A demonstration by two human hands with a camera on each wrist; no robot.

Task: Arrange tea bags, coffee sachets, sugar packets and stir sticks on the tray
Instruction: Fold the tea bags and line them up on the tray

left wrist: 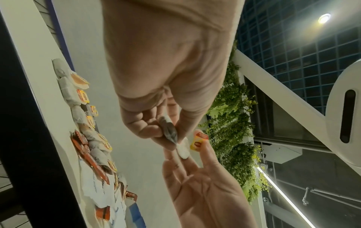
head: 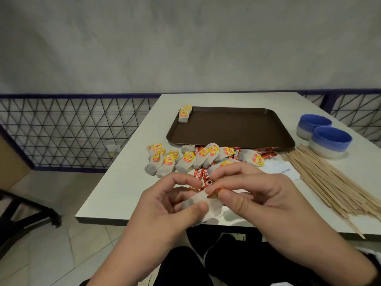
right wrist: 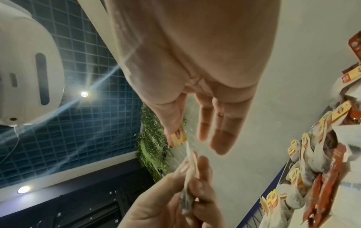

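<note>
Both hands meet just above the near edge of the white bench [head: 123,190], sharing one white paper tea bag [head: 201,200] between them. Left hand [head: 165,205] has a narrow grip: its thumb and curled fingers pinch the bag's grey, leaf-filled end, seen edge-on in the left wrist view [left wrist: 169,131]. Right hand [head: 253,195] pinches the bag's yellow and red paper tag [head: 214,193] between thumb and forefinger, while its other fingers stretch out straight, as the right wrist view shows [right wrist: 220,123].

Just beyond the hands lies a loose heap of white tea bags with yellow tags [head: 185,159], mixed with red coffee sachets [head: 202,175] that poke out from under them. To the right of that heap are white sugar packets [head: 282,169], and further right a fanned bundle of pale wooden stir sticks [head: 329,182] running to the near right edge of the bench.

Beyond the heap sits the dark brown rectangular plastic tray [head: 233,129]. Two tea bags [head: 184,114] rest at its far left corner, one just behind the other. Right of the tray, well apart from the hands, stand two round bowls, blue inside and grey-white outside [head: 329,141], touching each other.
</note>
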